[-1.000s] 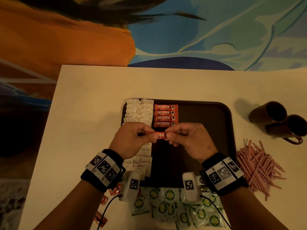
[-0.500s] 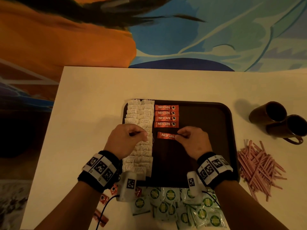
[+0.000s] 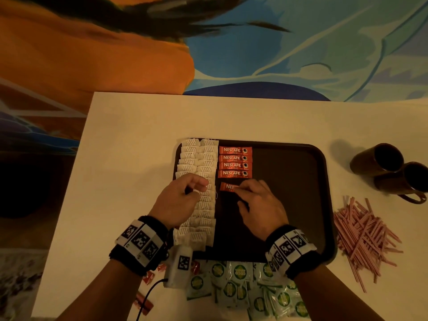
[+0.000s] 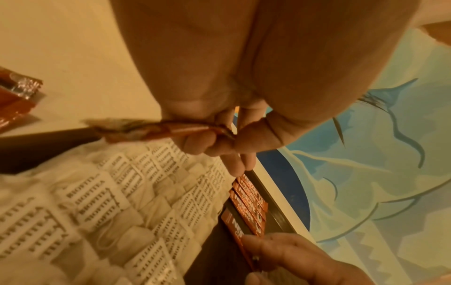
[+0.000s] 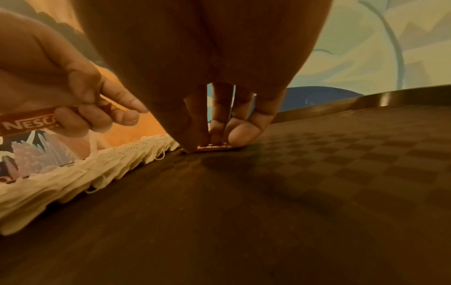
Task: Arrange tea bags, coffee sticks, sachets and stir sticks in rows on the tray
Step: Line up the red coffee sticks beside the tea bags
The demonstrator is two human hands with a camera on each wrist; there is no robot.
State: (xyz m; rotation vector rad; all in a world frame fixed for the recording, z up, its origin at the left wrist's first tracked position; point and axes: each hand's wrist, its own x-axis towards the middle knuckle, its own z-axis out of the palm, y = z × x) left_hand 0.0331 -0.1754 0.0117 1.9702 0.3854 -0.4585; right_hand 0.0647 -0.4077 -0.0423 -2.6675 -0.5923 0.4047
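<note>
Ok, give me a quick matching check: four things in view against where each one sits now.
Things:
1. tea bags
2. stir sticks
3. green sachets
4. mugs

Places:
A. loose heap on the table, right of the tray
B. table, far right, lying on their sides
C. rows along the tray's left edge
D. table, at the tray's near edge

Pairs: 1-C, 2-A, 3-D, 4-B

We see a dark tray of matt plastic, its floor embossed in a fine checker, carrying papery white tea bags along its left edge and glossy red foil coffee sticks; the smooth, matt cream table bears shiny green sachets and glazed brown mugs.
</note>
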